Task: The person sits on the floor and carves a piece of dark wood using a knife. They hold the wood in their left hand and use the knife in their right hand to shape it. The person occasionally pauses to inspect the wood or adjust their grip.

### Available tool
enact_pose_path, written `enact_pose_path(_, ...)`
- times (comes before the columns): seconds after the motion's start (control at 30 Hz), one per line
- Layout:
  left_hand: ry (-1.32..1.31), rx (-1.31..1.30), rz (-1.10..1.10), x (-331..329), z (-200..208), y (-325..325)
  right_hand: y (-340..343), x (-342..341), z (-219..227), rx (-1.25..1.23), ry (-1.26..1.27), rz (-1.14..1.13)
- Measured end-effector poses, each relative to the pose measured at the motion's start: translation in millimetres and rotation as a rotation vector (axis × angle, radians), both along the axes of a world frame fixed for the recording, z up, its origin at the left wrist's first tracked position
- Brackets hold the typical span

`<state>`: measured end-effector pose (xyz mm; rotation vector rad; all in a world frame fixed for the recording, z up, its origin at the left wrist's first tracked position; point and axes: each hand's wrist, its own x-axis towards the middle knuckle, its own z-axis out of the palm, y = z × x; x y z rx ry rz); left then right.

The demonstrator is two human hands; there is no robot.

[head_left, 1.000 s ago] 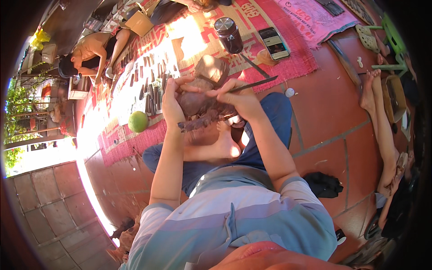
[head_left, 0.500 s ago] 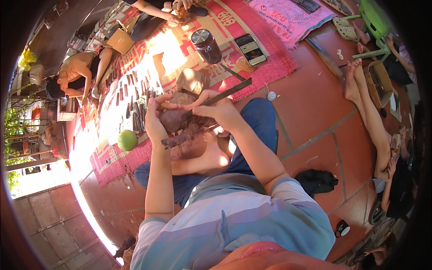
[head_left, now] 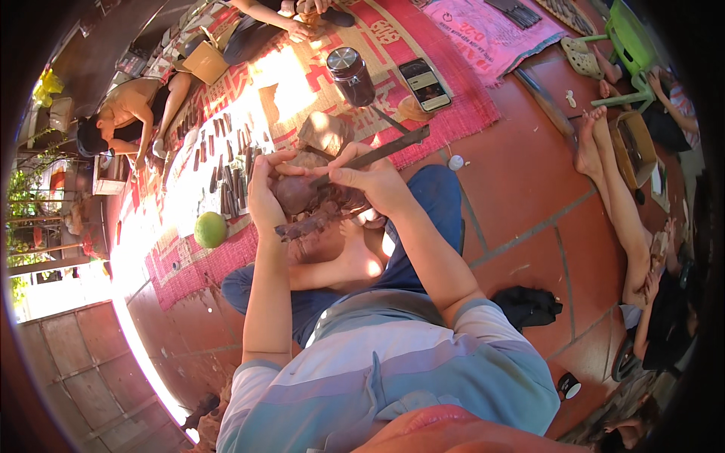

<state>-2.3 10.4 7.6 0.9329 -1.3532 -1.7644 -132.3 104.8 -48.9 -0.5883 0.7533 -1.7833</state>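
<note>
Between my hands, above my crossed legs, is a dark brown wood carving [head_left: 296, 194] with a smooth rounded part and a jagged lower edge. My left hand [head_left: 266, 192] is wrapped round its left side, the thumb and fingers reaching over the top. In my right hand [head_left: 377, 185] is a long, flat, dark chisel [head_left: 389, 147], its far end sticking out up and to the right. The chisel's other end meets the rounded part of the carving, close to my left fingertips; its exact tip is hard to make out.
Ahead on the red patterned mat [head_left: 468, 113] stand a wood block [head_left: 326, 133], a dark jar [head_left: 351, 79] and a phone [head_left: 424, 84]. Several chisels [head_left: 230, 162] lie at left, near a green fruit [head_left: 211, 229]. A black cloth [head_left: 529, 308] lies right. Other people sit around.
The chisel's outer end has shifted slightly up and right, with my right hand. My left hand keeps its hold on the carving. The whole view has shifted slightly.
</note>
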Motion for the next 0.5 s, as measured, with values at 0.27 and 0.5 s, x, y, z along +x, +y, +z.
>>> enact_pose_path(0.27, 0.036, 0.049, -0.012, -1, 1, 0, -2, -4, -5, -0.021, -0.112, -0.028)
enact_pose_path(0.5, 0.028, 0.041, -0.020, 0, -1, -2, -5, -12, -27, 0.046, 0.036, -0.094)
